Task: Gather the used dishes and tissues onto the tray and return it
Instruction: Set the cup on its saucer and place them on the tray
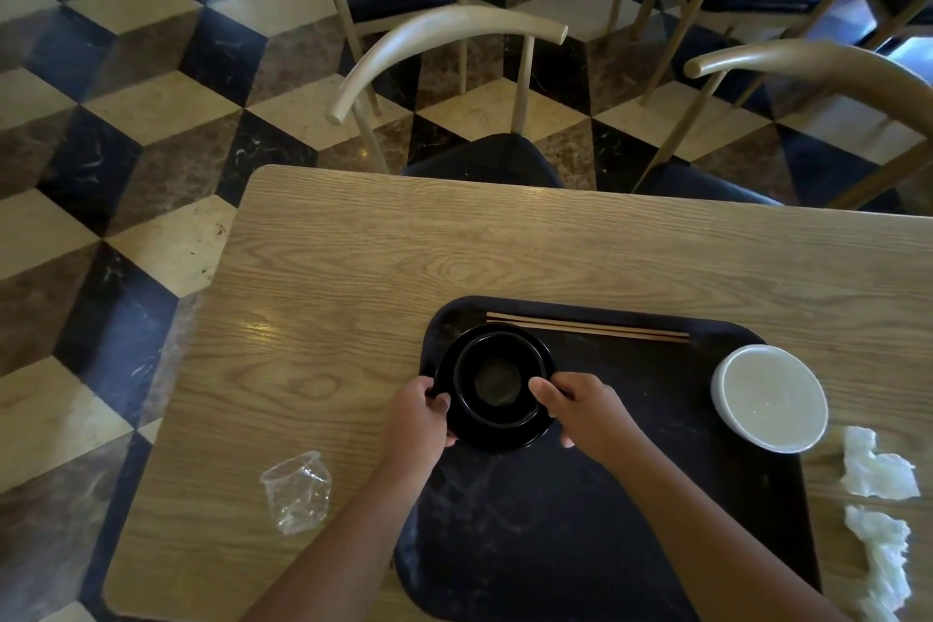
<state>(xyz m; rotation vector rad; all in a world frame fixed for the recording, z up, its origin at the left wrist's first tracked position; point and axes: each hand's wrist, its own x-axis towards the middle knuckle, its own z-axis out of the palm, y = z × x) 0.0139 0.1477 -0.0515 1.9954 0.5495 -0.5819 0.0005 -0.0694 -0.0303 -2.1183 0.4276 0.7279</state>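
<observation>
Black bowl [497, 383] on black plate [492, 434] sits upright at black tray's [580, 520] far-left corner.

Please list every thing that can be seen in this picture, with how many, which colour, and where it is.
table: one, light wood, fills the lower middle.
tray: one, black, on the table's near right part.
black bowls: two, nested, on the tray's far left corner.
chopsticks: one pair, brown, along the tray's far edge.
white bowl: one, on the tray's right edge.
plastic cup: one, clear, crumpled, on the table left of the tray.
tissues: two wads, white, on the table right of the tray.
chairs: several, pale wood with dark seats, beyond the table.
floor: cube-pattern tiles, cream, brown, black.
left hand, right hand: fingers on the outer bowl's rim.
</observation>
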